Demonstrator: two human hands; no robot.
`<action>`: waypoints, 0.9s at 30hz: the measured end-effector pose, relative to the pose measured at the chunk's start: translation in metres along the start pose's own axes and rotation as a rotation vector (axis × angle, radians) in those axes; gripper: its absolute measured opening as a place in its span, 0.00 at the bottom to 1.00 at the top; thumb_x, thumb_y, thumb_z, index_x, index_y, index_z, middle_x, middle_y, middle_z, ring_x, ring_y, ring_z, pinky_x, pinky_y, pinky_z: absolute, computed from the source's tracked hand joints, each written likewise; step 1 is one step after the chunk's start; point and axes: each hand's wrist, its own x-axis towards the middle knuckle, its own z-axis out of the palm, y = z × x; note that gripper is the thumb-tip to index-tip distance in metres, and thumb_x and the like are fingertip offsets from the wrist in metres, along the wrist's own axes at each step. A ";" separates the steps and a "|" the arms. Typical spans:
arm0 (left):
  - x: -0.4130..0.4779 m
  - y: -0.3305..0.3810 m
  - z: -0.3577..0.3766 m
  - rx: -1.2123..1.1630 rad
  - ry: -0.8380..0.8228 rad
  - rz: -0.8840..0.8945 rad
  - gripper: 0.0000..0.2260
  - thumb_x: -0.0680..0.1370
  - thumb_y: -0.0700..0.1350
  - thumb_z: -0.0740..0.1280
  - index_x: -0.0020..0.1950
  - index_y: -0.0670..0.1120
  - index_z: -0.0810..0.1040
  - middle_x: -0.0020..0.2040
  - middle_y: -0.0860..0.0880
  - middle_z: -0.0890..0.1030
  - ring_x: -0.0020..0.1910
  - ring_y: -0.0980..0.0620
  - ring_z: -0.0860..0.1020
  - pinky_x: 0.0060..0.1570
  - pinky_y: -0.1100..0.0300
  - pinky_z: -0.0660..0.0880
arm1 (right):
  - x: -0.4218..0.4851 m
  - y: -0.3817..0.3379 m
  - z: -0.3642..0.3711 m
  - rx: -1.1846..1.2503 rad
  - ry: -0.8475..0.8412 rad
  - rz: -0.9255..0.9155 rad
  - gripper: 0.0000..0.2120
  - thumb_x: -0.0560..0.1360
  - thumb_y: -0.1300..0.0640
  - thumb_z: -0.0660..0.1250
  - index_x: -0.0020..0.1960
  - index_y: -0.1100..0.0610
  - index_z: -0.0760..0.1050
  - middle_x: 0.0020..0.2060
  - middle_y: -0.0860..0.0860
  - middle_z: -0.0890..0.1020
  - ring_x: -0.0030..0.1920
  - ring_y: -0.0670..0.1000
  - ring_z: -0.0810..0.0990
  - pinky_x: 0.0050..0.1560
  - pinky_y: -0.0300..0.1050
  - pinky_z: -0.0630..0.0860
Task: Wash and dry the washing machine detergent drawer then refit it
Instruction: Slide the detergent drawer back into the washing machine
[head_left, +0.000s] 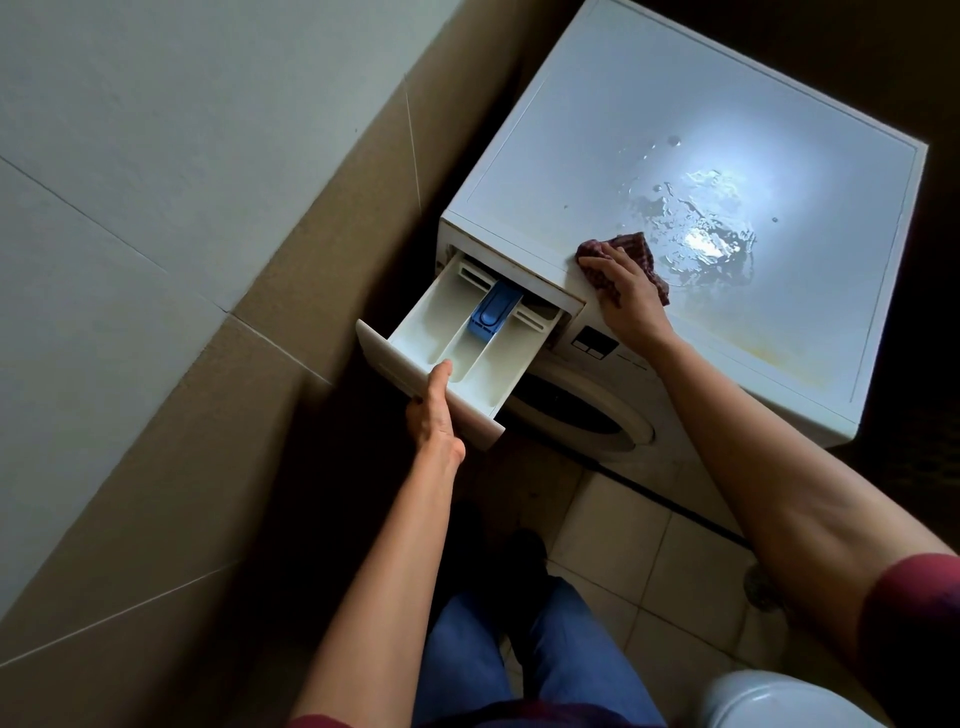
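**Q:** Blue denim trouser legs (519, 665) fill the near edge. What lies beyond them?

**A:** Beyond them the left hand (434, 410) grips the front panel of the cream plastic three-channel detergent drawer (447, 322), thumb over the rim and fingers clenched beneath. The drawer stands pulled well out at the near left corner of the white front-loading washing machine (623, 104), with its far end inside the housing. A blue plastic siphon cap (493, 312) sits in the middle channel.

**Q:** And the right hand?

**A:** The right hand (623, 291) grasps a crumpled red-checked cloth (636, 247), fingers curled over it. It rests on the machine's top, just left of a puddle of water (696, 234).

**Q:** How is this step done well?

**A:** This is probably the refit. Keep the drawer level and square to its slot, and push steadily with the left hand while the right steadies the cabinet. Stop once the panel sits flush, then wipe up the puddle before it runs into the slot.
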 end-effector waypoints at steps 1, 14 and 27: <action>0.000 0.000 0.001 0.003 0.009 0.008 0.32 0.68 0.57 0.75 0.68 0.46 0.71 0.60 0.47 0.75 0.56 0.46 0.72 0.54 0.51 0.68 | 0.000 -0.001 -0.001 0.001 -0.001 0.001 0.24 0.73 0.71 0.62 0.66 0.55 0.74 0.72 0.54 0.66 0.74 0.55 0.60 0.73 0.49 0.56; -0.003 -0.006 0.001 -0.016 0.015 0.016 0.35 0.66 0.59 0.75 0.69 0.46 0.72 0.64 0.47 0.75 0.62 0.45 0.73 0.59 0.50 0.68 | 0.001 -0.001 -0.001 0.005 0.021 -0.010 0.24 0.73 0.72 0.60 0.65 0.55 0.75 0.72 0.55 0.67 0.74 0.55 0.61 0.72 0.43 0.56; -0.010 -0.007 0.001 -0.056 -0.017 0.010 0.37 0.65 0.60 0.75 0.69 0.47 0.69 0.65 0.46 0.73 0.63 0.43 0.72 0.65 0.45 0.68 | -0.001 -0.002 0.001 -0.019 0.044 -0.032 0.23 0.73 0.71 0.61 0.65 0.56 0.75 0.71 0.55 0.68 0.72 0.54 0.64 0.71 0.41 0.57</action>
